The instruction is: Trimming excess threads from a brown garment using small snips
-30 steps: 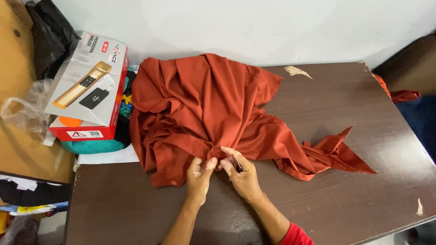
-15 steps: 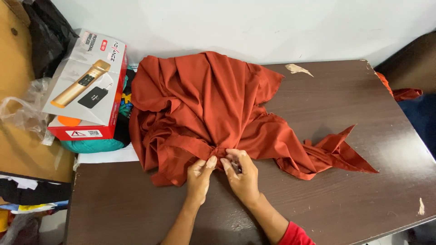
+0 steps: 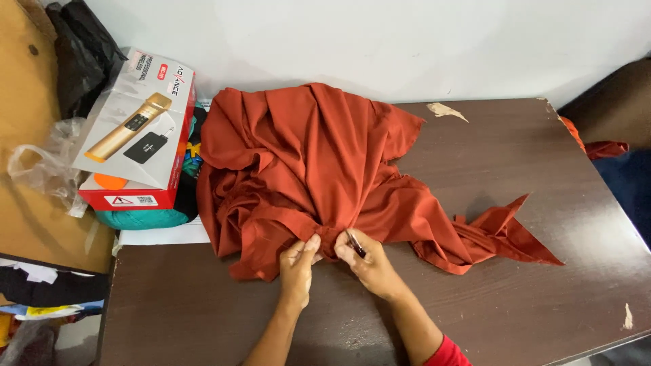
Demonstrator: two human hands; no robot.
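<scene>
Dark brown table against white wall. Rust-red cloth heaped on table, near edge bunched between both hands. Left hand pinching fold, fingers closed. Right hand closed around small dark tool, touching cloth.

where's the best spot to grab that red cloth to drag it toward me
Probably the gathered fold on the cloth's near edge, where the left hand and right hand already pinch it. The cloth bunches thick there and faces the table's near side, so come from that side, fingers over the fold.
</scene>
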